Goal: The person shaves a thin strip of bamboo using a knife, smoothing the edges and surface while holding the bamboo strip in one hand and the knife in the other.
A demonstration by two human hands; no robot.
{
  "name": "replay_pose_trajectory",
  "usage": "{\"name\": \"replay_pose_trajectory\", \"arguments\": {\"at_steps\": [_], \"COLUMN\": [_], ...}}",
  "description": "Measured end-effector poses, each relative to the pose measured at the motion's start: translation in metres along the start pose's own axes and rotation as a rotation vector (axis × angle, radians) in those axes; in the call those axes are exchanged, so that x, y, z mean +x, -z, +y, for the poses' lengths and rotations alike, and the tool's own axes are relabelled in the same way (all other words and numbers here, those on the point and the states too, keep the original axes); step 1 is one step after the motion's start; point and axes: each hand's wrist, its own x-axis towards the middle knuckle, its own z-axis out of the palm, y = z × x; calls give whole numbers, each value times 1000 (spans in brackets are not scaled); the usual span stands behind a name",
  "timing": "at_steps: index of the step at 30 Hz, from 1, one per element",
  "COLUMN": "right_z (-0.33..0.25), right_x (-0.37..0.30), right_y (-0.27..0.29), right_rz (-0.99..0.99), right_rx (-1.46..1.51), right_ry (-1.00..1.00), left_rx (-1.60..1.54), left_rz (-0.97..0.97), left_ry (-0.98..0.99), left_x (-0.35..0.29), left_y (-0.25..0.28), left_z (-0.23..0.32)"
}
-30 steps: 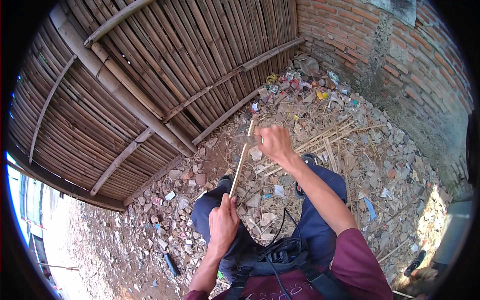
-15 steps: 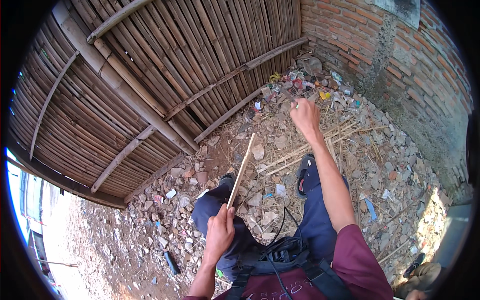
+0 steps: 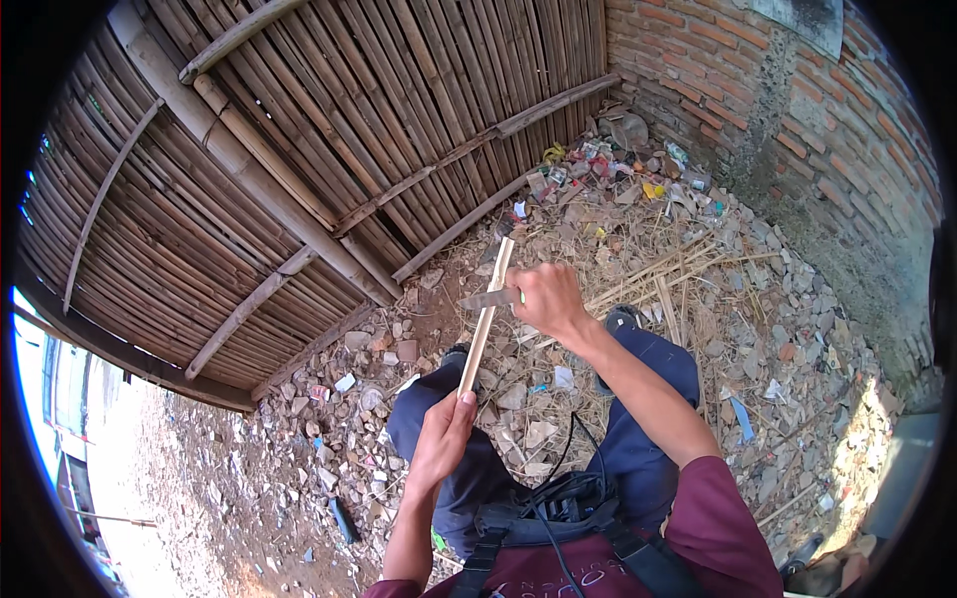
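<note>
My left hand (image 3: 445,437) is closed around the lower end of a pale split bamboo strip (image 3: 478,349), which slants up and slightly right, away from me. In my right hand (image 3: 550,300) is a knife (image 3: 488,299), its handle mostly hidden by the fingers. The grey blade points left and lies across the upper part of the strip; whether its edge has bitten into the bamboo I cannot tell. Both hands are in front of my knees.
A bamboo-slat wall (image 3: 399,120) stands at the left and a brick wall (image 3: 698,70) at the right. Litter (image 3: 608,169) fills their corner. More bamboo strips (image 3: 648,274) lie on the rubble ground beyond my right foot. Another person's hand (image 3: 854,570) shows at the lower right.
My right hand has swung the knife down and left, from near the litter to the bamboo strip. The strip and my left hand have shifted slightly up and right.
</note>
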Motion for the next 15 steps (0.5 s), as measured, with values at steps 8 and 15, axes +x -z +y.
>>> {"name": "replay_pose_trajectory", "arguments": {"at_steps": [8,15], "right_z": [4,38], "right_x": [-1,18], "right_y": [-10,-8], "right_rz": [13,-79], "right_rx": [-87,-180], "right_ry": [-41,-273], "left_rx": [112,92], "left_rz": [44,67], "left_ry": [-25,23], "left_x": [5,-4], "left_y": [-4,-5], "left_z": [-11,-8]}}
